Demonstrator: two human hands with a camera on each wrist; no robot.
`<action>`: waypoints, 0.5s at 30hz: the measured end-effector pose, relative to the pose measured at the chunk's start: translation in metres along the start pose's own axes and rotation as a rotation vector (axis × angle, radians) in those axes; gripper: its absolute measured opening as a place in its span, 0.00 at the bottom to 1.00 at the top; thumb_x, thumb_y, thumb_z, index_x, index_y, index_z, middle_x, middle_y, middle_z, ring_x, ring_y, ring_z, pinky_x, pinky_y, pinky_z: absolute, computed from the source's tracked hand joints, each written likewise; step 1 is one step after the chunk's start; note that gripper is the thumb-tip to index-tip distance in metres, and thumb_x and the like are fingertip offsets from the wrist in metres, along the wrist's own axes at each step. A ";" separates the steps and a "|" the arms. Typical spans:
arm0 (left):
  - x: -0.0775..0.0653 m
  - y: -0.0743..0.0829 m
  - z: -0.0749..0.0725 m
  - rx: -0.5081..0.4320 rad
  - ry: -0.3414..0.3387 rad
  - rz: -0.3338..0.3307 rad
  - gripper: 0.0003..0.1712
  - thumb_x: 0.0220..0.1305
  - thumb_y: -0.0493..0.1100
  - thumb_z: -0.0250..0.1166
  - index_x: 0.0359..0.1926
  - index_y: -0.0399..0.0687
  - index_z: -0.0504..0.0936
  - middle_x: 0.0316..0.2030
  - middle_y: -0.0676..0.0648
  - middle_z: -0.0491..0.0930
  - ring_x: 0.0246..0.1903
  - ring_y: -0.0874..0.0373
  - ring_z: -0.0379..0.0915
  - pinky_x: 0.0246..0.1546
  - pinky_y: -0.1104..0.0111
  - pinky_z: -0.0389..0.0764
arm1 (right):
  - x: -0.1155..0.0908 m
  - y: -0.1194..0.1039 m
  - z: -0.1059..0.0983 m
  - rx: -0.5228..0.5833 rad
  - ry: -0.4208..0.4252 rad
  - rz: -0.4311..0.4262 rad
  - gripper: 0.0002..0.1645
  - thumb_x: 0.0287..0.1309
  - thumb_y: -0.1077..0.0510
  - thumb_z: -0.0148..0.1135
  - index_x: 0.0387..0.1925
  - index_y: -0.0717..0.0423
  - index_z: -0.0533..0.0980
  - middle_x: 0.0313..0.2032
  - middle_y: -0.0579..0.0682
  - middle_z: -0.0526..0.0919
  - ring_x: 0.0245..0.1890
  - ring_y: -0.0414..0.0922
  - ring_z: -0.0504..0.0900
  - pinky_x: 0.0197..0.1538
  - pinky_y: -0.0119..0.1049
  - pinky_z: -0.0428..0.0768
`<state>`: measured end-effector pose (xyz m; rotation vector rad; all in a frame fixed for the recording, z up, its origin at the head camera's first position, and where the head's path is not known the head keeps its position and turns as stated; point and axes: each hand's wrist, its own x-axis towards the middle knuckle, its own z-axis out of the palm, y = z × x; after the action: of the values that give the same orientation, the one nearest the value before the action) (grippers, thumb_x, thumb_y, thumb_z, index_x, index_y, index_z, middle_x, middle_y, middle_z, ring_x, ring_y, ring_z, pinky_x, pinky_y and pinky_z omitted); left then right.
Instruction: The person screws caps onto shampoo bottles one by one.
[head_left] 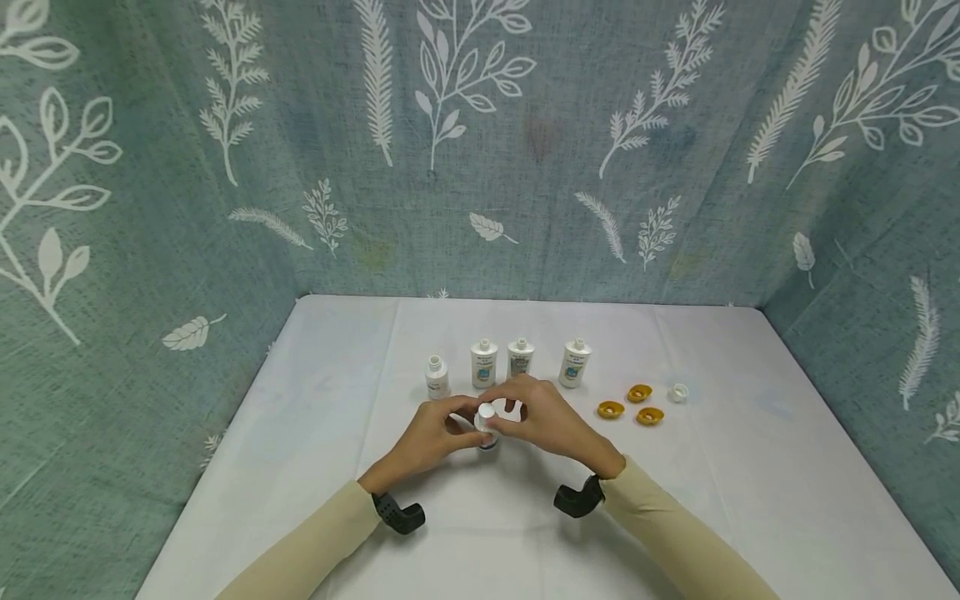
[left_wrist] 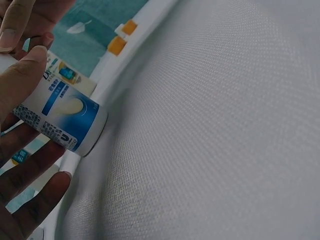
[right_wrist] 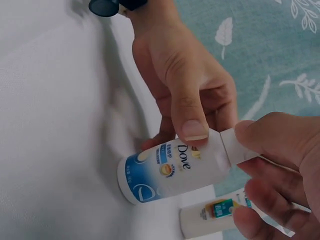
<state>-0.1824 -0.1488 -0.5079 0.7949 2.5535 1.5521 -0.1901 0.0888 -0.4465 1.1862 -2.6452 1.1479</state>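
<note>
My left hand (head_left: 429, 435) grips a small white Dove bottle (right_wrist: 172, 170) with a blue lower label, its thumb across the upper body and the fingers behind. From the other side, my right hand (head_left: 543, 414) pinches the white cap (right_wrist: 239, 146) on the bottle's neck between thumb and fingers. In the head view the bottle stands roughly upright at the table's middle, its label mostly hidden by the hands. Close behind the hands is another white bottle (head_left: 437, 377), with an open neck.
Further white bottles stand in a row behind: one bottle (head_left: 483, 364), a second (head_left: 520, 358) partly covered by my right hand, and a third (head_left: 575, 363). To the right lie three orange boat-shaped pieces (head_left: 611, 409) and a small white cap (head_left: 678, 392). Patterned cloth (head_left: 525, 208) surrounds the white table (head_left: 337, 350).
</note>
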 end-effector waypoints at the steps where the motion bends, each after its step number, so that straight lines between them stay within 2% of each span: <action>1: 0.000 0.000 0.000 0.001 0.000 0.002 0.24 0.58 0.55 0.78 0.54 0.58 0.85 0.45 0.64 0.85 0.45 0.63 0.82 0.42 0.65 0.85 | 0.000 0.000 -0.001 -0.002 -0.006 -0.006 0.16 0.65 0.53 0.72 0.53 0.46 0.86 0.46 0.39 0.85 0.38 0.39 0.80 0.34 0.31 0.81; 6: 0.000 0.000 0.000 0.009 0.004 0.002 0.24 0.58 0.56 0.78 0.54 0.60 0.85 0.45 0.64 0.85 0.45 0.63 0.82 0.42 0.65 0.85 | 0.001 0.000 0.001 -0.016 0.009 -0.014 0.14 0.64 0.54 0.73 0.51 0.47 0.86 0.44 0.38 0.86 0.37 0.39 0.79 0.33 0.30 0.80; 12: -0.001 0.000 0.001 0.007 0.006 -0.001 0.24 0.57 0.57 0.78 0.54 0.64 0.85 0.45 0.65 0.85 0.45 0.63 0.81 0.42 0.64 0.85 | 0.002 -0.001 0.008 -0.034 0.075 0.022 0.08 0.60 0.51 0.77 0.40 0.45 0.87 0.37 0.36 0.85 0.37 0.44 0.81 0.36 0.32 0.79; 15: -0.001 0.000 0.001 0.011 0.007 0.002 0.24 0.57 0.57 0.78 0.55 0.64 0.85 0.45 0.65 0.85 0.45 0.63 0.81 0.42 0.64 0.85 | 0.003 -0.001 0.008 -0.042 0.085 0.040 0.09 0.59 0.49 0.77 0.39 0.45 0.86 0.37 0.36 0.85 0.37 0.44 0.82 0.37 0.32 0.79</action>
<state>-0.1816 -0.1486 -0.5082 0.7942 2.5691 1.5452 -0.1889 0.0811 -0.4511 1.0579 -2.6281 1.1164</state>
